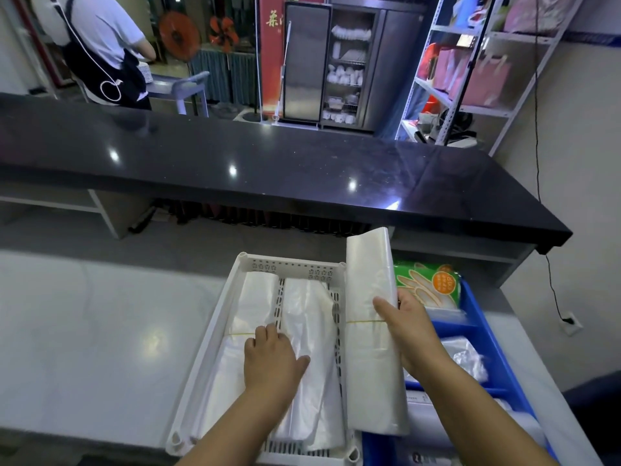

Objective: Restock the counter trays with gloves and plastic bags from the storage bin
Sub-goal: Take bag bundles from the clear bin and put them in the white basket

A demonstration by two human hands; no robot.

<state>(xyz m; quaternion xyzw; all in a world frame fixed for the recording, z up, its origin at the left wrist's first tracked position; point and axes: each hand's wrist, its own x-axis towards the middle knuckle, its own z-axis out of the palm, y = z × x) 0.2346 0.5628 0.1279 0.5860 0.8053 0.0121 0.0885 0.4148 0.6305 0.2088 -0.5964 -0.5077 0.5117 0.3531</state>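
White perforated plastic tray (218, 317) on pale grey worktop (100, 331), close to its near edge, right of middle; blue plastic storage bin (484, 344) just beside the tray's right side, along the worktop's right edge. Two flat bundles of clear plastic bags lie lengthwise in the tray: left bundle (250, 297); middle bundle (311, 314). Left hand (272, 359) lies palm-down across both, fingers loosely extended, thumb spread right; holds nothing. Right hand (408, 327) grips a third bundle of clear bags (368, 284), thumb across its front, fingers behind; this bundle, bound by a yellow rubber band (364, 321), is lifted over the tray's right rim, far end raised. Green packet of gloves (428, 285) at the bin's far end; loose clear bags (467, 358) in a middle compartment. Black polished ledge (268, 169) beyond the worktop's far edge.
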